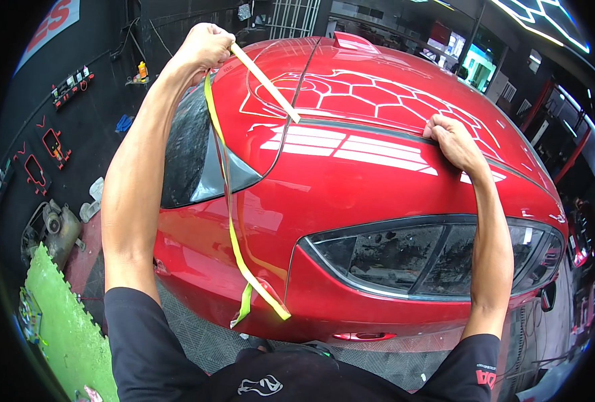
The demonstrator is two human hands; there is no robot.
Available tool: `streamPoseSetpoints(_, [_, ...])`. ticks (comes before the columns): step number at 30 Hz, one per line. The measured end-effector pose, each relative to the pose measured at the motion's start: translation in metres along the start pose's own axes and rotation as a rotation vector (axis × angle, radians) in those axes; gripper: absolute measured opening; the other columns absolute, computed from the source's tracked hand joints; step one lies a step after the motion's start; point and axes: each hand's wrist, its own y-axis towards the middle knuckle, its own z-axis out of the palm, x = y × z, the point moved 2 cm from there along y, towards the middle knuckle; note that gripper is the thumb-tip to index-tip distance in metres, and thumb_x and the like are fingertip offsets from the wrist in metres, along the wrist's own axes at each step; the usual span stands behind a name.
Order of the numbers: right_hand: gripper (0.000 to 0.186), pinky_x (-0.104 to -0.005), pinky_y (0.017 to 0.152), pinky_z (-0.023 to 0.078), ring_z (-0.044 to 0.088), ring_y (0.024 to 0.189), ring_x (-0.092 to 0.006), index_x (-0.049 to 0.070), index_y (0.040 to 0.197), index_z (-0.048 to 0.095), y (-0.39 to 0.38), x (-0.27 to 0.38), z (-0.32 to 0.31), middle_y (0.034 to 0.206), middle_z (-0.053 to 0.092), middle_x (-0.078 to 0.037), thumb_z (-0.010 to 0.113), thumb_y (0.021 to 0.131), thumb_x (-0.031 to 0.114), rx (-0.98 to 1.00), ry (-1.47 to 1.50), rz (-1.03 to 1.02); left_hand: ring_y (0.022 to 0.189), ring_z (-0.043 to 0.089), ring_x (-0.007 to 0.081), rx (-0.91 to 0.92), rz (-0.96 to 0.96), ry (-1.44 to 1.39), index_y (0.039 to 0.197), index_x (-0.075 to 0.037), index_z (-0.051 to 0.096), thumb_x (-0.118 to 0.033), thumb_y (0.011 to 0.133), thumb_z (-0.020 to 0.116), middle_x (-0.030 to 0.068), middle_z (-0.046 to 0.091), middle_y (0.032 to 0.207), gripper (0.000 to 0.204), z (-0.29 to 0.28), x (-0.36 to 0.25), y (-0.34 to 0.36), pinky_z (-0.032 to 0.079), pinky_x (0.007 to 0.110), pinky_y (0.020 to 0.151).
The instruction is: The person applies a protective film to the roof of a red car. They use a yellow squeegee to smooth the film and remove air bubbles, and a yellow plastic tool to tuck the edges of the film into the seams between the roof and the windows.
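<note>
My left hand (205,55) is raised at the roof's rear corner, fingers closed on a pale tape strip (266,84), which runs down-right to the roof edge. A long yellow tape strip (237,251) dangles from just below that hand over the red car body (364,187), beside the rear glass (197,161). My right hand (455,143) is closed against the dark groove (371,128) along the roof's side; what its curled fingertips hold, if anything, is hidden.
A side window (391,258) lies below the roof edge. Tools hang on the dark left wall (56,144). A metal machine (59,231) stands by green floor mats (56,321). Red posts and equipment are at the right.
</note>
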Motion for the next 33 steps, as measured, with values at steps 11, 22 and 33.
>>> streamPoseSetpoints(11, [0.023, -0.0343, 0.077, 0.049, 0.056, 0.078, -0.0148, 0.001, 0.09, 0.064, 0.005, 0.006, 0.002, 0.08, 0.062, -0.007, 0.047, 0.096, 0.014, 0.006, -0.081, 0.07, 0.049, 0.041, 0.0015, -0.091, 0.139, -0.219, 0.098, -0.003, 0.061, -0.016, 0.102, 0.063, -0.0035, 0.053, 0.064, 0.013, -0.026, 0.008, -0.022, 0.033, 0.019, 0.044])
streamPoseSetpoints(22, [0.042, -0.0361, 0.083, 0.053, 0.065, 0.091, -0.017, 0.005, 0.118, 0.074, 0.039, 0.13, 0.084, 0.094, 0.071, -0.009, 0.074, 0.094, 0.039, 0.035, -0.098, -0.23, 0.062, 0.055, 0.0134, 0.063, 0.492, -0.201, 0.092, -0.002, 0.059, -0.01, 0.097, 0.054, 0.0061, 0.06, 0.074, 0.01, 0.054, -0.088, -0.022, 0.05, 0.032, 0.059])
streamPoseSetpoints(33, [0.034, -0.0346, 0.073, 0.052, 0.064, 0.073, -0.0147, -0.003, 0.098, 0.073, 0.076, 0.163, 0.152, 0.079, 0.071, -0.009, 0.06, 0.106, 0.027, 0.105, 0.118, -0.095, 0.071, 0.062, 0.0185, 0.174, 0.58, -0.141, 0.088, 0.0, 0.071, -0.018, 0.1, 0.043, 0.0099, 0.066, 0.081, 0.035, 0.074, -0.097, -0.034, 0.053, 0.035, 0.063])
